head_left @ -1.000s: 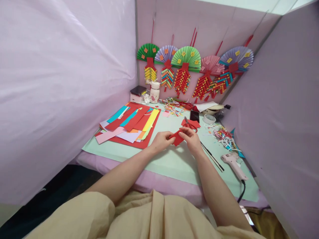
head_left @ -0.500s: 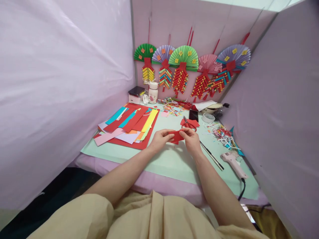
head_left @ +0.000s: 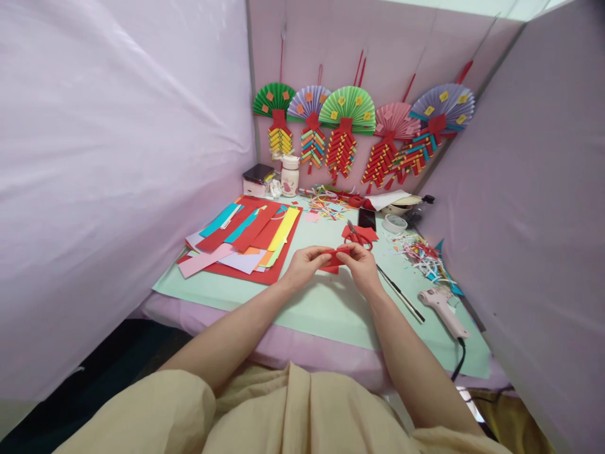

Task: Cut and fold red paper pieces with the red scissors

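Both hands hold a small piece of red paper [head_left: 333,260] just above the pale green mat [head_left: 331,309]. My left hand [head_left: 305,266] pinches its left end and my right hand [head_left: 362,265] pinches its right end, fingers closed on it. The paper lies nearly level between them, folded into a narrow shape. Red-handled scissors [head_left: 355,234] rest on another red paper cutout just beyond my right hand.
A stack of coloured paper sheets [head_left: 246,239] lies to the left. A glue gun [head_left: 442,309] with its cord and thin sticks [head_left: 401,295] lie to the right. A phone [head_left: 367,218], tape roll [head_left: 394,223], paper scraps [head_left: 423,255] and a jar [head_left: 290,176] sit further back. Paper fan decorations [head_left: 347,120] hang on the back wall.
The red paper has been turned from a slanted, hanging position to a nearly level, narrower fold between both hands. The hands rose slightly and stayed close together.
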Available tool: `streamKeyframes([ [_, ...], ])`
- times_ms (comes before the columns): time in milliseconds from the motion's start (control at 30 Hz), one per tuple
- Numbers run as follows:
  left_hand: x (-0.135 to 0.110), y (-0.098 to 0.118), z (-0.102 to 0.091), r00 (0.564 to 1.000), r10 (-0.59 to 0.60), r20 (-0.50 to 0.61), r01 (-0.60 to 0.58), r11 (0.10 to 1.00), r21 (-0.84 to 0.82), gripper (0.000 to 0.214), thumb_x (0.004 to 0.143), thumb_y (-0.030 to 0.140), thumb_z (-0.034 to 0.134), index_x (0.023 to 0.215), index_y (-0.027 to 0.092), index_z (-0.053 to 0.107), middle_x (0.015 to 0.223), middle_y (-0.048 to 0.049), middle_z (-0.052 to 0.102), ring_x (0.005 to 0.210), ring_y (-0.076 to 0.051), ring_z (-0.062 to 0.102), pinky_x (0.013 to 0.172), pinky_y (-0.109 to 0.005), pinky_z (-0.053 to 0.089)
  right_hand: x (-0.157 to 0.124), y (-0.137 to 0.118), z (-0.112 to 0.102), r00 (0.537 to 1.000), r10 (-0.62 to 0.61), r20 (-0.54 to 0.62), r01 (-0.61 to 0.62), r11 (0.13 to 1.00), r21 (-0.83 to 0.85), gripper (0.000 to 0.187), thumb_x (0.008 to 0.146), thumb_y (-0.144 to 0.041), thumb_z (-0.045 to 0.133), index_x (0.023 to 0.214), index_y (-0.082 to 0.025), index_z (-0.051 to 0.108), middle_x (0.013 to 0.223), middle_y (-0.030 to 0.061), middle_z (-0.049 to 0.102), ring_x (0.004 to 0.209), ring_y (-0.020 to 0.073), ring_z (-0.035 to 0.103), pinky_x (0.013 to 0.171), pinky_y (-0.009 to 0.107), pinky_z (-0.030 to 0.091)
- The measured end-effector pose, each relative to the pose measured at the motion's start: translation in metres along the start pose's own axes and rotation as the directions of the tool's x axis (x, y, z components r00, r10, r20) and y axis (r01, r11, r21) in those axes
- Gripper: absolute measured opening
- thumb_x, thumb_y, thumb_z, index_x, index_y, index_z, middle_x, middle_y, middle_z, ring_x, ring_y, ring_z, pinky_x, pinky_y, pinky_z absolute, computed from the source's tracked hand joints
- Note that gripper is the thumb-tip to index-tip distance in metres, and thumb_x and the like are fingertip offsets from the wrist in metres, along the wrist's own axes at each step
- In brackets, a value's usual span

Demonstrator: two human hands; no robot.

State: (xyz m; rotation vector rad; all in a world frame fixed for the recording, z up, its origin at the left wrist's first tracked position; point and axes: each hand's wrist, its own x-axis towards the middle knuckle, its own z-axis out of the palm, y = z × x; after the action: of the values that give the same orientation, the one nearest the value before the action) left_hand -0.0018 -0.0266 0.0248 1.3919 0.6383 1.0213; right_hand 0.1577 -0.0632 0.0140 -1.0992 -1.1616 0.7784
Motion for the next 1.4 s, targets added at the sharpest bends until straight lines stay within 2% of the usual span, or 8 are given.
streamKeyframes([
  [200,0.0027,-0.007,-0.0006,0.999,0.013,-0.039,-0.016,0.997,-0.08,0.029,0.072,0.035,0.071,0.091,0.014,0.072,0.094,-0.0069,0.072,0.09,-0.021,0.067,0.086,-0.036,0.054,0.0007,-0.0011,-0.0016,1.0,0.001,-0.019,-0.001,0.999,-0.035,0.023,0.07,-0.036,0.072,0.087,-0.022,0.068,0.081,0.0012,0.067,0.073,0.0165,0.059,0.072,0.031,0.049],
  [500,0.0012,-0.0075,0.0,0.998,0.041,-0.05,-0.044,0.997,-0.07,0.031,0.071,0.039,0.071,0.09,0.014,0.072,0.094,-0.0061,0.071,0.088,-0.02,0.066,0.084,-0.036,0.056,-0.0001,-0.0032,0.0004,0.998,-0.015,-0.066,0.012,0.998,-0.054,0.018,0.07,-0.036,0.072,0.08,-0.022,0.069,0.078,0.0016,0.068,0.074,0.0175,0.06,0.073,0.033,0.048],
  [1033,-0.0026,-0.0057,0.0011,0.993,0.097,-0.061,-0.097,0.995,0.001,0.026,0.078,0.035,0.064,0.09,0.014,0.072,0.095,-0.0052,0.07,0.084,-0.018,0.067,0.079,-0.032,0.059,-0.0011,-0.0012,0.0019,0.996,-0.037,-0.08,0.036,0.999,-0.017,0.016,0.07,-0.035,0.073,0.078,-0.022,0.068,0.076,0.0007,0.067,0.073,0.0166,0.06,0.071,0.031,0.049],
  [1233,-0.0033,-0.0042,-0.0007,0.988,0.144,-0.053,-0.137,0.983,0.124,0.031,0.075,0.024,0.065,0.105,0.017,0.069,0.086,-0.0022,0.072,0.076,-0.016,0.068,0.076,-0.03,0.057,0.0004,0.0019,0.0004,0.994,-0.039,-0.097,0.039,0.999,-0.006,0.017,0.07,-0.035,0.073,0.079,-0.021,0.068,0.076,0.0008,0.068,0.073,0.0162,0.061,0.071,0.03,0.049],
  [1400,-0.0023,-0.0051,-0.0014,0.983,0.162,-0.083,-0.149,0.979,0.142,0.021,0.076,0.027,0.065,0.093,0.016,0.071,0.09,-0.0044,0.073,0.076,-0.017,0.069,0.075,-0.031,0.057,-0.0006,0.0004,-0.0004,0.998,-0.055,-0.036,0.056,0.998,0.017,0.017,0.071,-0.032,0.073,0.083,-0.022,0.068,0.079,0.0007,0.066,0.075,0.0156,0.06,0.071,0.029,0.049],
])
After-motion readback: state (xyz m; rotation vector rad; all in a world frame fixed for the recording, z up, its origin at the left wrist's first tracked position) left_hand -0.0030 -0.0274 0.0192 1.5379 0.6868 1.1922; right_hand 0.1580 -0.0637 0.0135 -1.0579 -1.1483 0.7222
